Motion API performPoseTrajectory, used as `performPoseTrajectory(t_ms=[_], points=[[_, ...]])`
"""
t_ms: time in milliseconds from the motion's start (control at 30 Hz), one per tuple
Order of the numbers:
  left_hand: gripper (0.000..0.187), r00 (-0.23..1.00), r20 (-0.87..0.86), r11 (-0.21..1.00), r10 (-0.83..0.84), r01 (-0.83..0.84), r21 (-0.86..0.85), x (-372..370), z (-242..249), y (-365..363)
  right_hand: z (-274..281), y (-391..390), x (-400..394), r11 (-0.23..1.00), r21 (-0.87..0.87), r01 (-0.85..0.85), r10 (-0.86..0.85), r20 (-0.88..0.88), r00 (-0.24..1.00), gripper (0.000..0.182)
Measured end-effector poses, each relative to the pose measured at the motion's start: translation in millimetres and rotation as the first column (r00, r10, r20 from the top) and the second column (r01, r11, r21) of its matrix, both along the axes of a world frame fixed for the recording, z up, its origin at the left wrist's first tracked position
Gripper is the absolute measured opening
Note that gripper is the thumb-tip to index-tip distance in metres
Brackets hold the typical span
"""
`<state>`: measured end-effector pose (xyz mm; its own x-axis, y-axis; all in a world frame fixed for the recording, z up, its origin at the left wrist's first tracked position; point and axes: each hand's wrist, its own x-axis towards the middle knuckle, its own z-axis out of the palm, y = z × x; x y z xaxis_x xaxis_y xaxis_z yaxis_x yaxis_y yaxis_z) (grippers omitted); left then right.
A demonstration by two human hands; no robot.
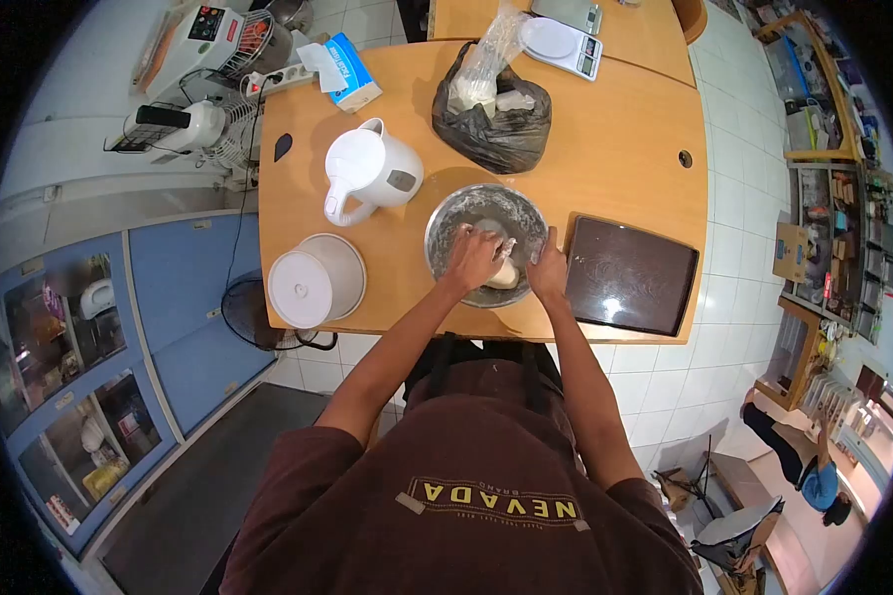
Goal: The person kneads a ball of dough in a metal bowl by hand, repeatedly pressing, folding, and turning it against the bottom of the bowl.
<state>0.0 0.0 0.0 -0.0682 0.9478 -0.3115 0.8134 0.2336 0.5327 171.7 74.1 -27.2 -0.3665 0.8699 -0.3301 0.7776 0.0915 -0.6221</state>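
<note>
A metal mixing bowl point(445, 220) stands near the front edge of the wooden table, its inner wall smeared with pale flour or dough. A lump of pale dough point(504, 276) lies in the bottom of the bowl. My left hand point(476, 256) reaches inside, its fingers curled and pressed onto the dough, partly hiding it. White residue sticks to the fingers. With my right hand point(548, 268) I grip the bowl's right rim, fingers closed over the edge.
A dark tray point(633, 276) lies right of the bowl. To the left stand a white kettle point(372, 169) and a lidded white container point(318, 282). Behind are a black plastic bag point(496, 134), a kitchen scale point(563, 47) and a tissue box point(352, 74). Another person point(799, 458) is far right.
</note>
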Motion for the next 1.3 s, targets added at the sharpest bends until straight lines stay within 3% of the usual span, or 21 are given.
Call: performPoseTrajectory(t_ms=[67,100,167,367,600,700,800,900,933,1033,1133,1300], points=[[0.036,0.999,0.039,0.987,0.007,-0.001,-0.159,0,2,6,-7,3,-6,1.000,0.000,-0.008,0.008,-0.018,1.000,0.061],[0.036,0.998,0.023,0.998,0.053,-0.052,-0.024,36,-3,7,8,7,23,1.000,0.030,0.002,-0.002,0.004,1.000,0.061],[0.035,0.981,-0.113,0.973,0.160,-0.137,0.187,38,-31,-27,8,-14,7,1.000,0.014,0.024,-0.023,-0.069,0.997,0.060],[0.039,0.932,-0.223,0.928,0.286,-0.212,0.307,49,-37,-23,9,4,-6,0.998,-0.014,-0.068,0.068,-0.022,0.997,0.059],[0.049,0.950,-0.231,0.954,0.210,-0.148,0.261,44,-58,-23,18,7,-2,0.979,-0.005,-0.202,0.201,-0.022,0.979,0.063],[0.041,0.940,-0.250,0.962,0.234,-0.187,0.198,43,-55,-18,11,5,-2,0.977,0.018,-0.212,0.212,-0.030,0.977,0.073],[0.040,0.936,-0.231,0.952,0.266,-0.218,0.213,35,-64,-7,4,7,0,0.984,0.017,-0.177,0.177,-0.046,0.983,0.071],[0.041,0.946,-0.158,0.959,0.284,-0.279,0.057,24,-60,9,5,10,-1,0.994,-0.047,-0.096,0.094,-0.052,0.994,0.062],[0.041,0.931,-0.205,0.947,0.301,-0.267,0.178,25,-69,7,3,11,0,0.994,-0.037,-0.102,0.101,-0.045,0.994,0.062],[0.040,0.939,-0.145,0.947,0.310,-0.293,0.128,24,-76,9,-4,12,-2,0.994,-0.028,-0.110,0.109,-0.033,0.993,0.061],[0.054,0.992,-0.084,0.956,0.095,-0.067,0.286,18,-77,1,1,14,-1,0.994,-0.047,-0.099,0.098,-0.032,0.995,0.060],[0.092,0.947,0.064,0.946,-0.315,0.319,-0.053,-1,-38,7,7,14,-1,0.995,-0.047,-0.093,0.092,-0.037,0.995,0.059]])
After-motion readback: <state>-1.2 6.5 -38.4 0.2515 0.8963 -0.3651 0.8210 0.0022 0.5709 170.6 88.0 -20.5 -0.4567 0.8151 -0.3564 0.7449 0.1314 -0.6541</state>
